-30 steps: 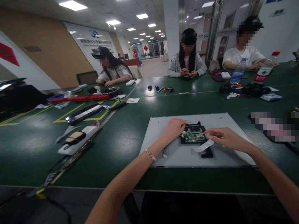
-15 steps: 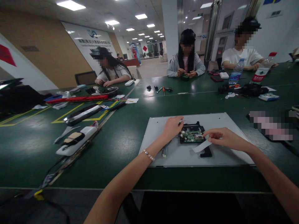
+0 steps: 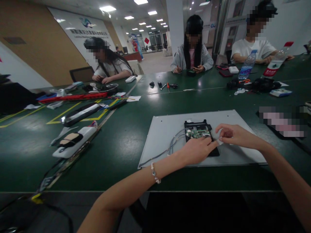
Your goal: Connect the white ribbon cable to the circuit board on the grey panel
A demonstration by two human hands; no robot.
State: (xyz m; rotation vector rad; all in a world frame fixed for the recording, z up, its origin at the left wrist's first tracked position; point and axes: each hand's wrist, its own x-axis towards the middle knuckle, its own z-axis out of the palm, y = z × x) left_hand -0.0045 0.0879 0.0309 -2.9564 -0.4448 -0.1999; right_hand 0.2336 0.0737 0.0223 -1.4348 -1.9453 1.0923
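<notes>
Grip, right hand [image 3: 231,134]: pinched closed on white strip [image 3: 219,141], right of centre. Left hand [image 3: 197,150]: fingers outstretched beside strip, hold indeterminable. Circuit board [image 3: 194,133]: centre-right, panel [image 3: 167,127] margins around; table [image 3: 175,181] edge below.

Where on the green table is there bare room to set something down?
The green table is bare between the white device and the gray panel, and from the panel's far edge to the orange screwdriver. Crowded: around the circuit board, where the left hand and right hand are close together, and around the bottles.
</notes>
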